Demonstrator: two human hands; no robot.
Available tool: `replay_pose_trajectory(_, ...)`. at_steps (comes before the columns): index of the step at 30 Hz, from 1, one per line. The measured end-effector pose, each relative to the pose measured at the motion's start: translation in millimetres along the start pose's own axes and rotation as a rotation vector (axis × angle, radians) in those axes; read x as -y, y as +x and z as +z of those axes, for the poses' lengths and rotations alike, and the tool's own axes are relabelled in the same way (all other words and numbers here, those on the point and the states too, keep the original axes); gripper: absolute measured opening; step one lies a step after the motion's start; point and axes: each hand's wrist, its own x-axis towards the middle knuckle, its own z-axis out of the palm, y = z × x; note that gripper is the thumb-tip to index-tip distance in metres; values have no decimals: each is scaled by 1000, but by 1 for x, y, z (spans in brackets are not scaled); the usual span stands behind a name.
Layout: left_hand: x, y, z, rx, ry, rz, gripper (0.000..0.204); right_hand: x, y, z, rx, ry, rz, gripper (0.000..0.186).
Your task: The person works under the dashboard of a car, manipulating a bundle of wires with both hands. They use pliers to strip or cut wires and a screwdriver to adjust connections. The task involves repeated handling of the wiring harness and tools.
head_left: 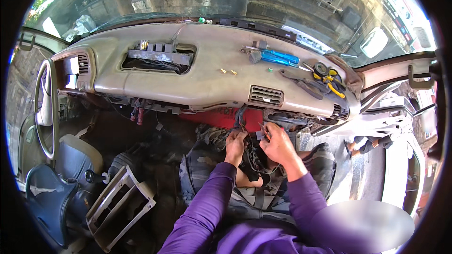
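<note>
Risks, as judged: the dashboard (221,49) carries loose tools along its top right; a knock could slide the blue-handled screwdrivers (280,57) or the yellow-and-black hand tool (335,87) off its edge. Below the dashboard's middle hangs the wire bundle (241,116); the left hand (235,146) pinches it, fingers narrow, and a hard tug could part a wire. The right hand (278,146), also below the dashboard, has fingers narrowed on a small orange-marked tool (267,135), kind unclear; a slip could nick insulation or skin. Brass pieces (228,71), loose on the dashboard top, could roll away.

Count: dashboard, one; steering wheel at its left end (36,108), one; blue handles, two; yellow-and-black tool, apparently one; brass pieces, two. Wires: too tangled to count.
</note>
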Motion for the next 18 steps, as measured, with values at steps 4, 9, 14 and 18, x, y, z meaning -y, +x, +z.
replay_pose_trajectory(4,4,18,-11,-10,41,47,18,72,60,-43,62,-257,-272,27)
replay_pose_trajectory(9,-3,11,-4,-4,44,-5,15,103,182,-56,174,-454,-377,24)
replay_pose_trajectory(14,6,15,-1,55,38,22,9,88,210,-49,-256,-397,-341,23)
replay_pose_trajectory(18,25,42,-37,15,132,108,16,86,133,-46,-163,-146,-281,25)
